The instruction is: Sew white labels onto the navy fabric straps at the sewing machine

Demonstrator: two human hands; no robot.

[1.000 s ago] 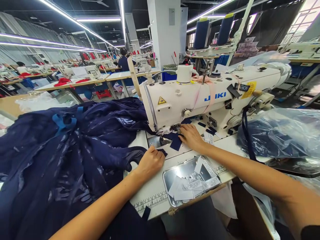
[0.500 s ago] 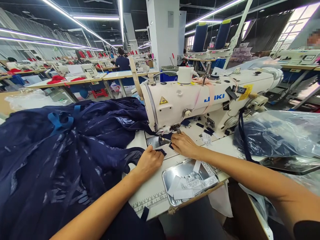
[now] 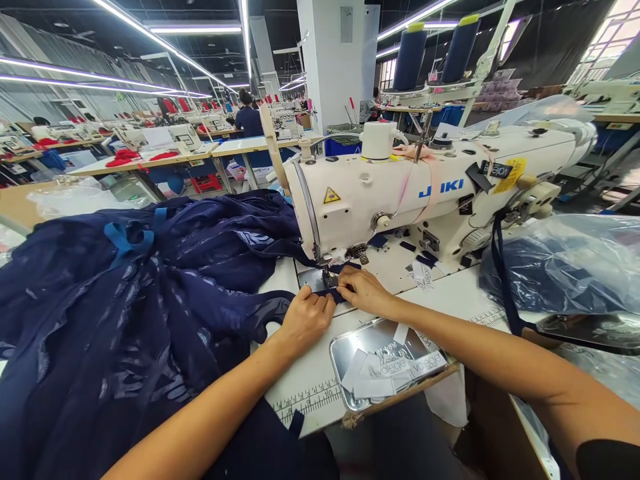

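A white JUKI sewing machine [image 3: 400,193] stands on the white table [image 3: 310,380]. Both hands meet just in front of its presser foot [image 3: 329,275]. My left hand [image 3: 306,319] is closed, knuckles up, pinching a small navy fabric piece [image 3: 334,295]. My right hand [image 3: 364,290] presses its curled fingers on the same piece from the right. A large heap of navy fabric [image 3: 130,300] covers the table to the left and runs under my left arm.
A metal tray [image 3: 350,340] of white labels lies at the table's front edge below my right wrist. A plastic bag of navy cloth [image 3: 565,267] sits at right. Two blue thread cones [image 3: 435,53] stand behind the machine. Other sewing stations and people fill the background.
My right hand slid left from beside the machine bed to the presser foot. My left hand moved up to meet it, and the navy piece now lies under both.
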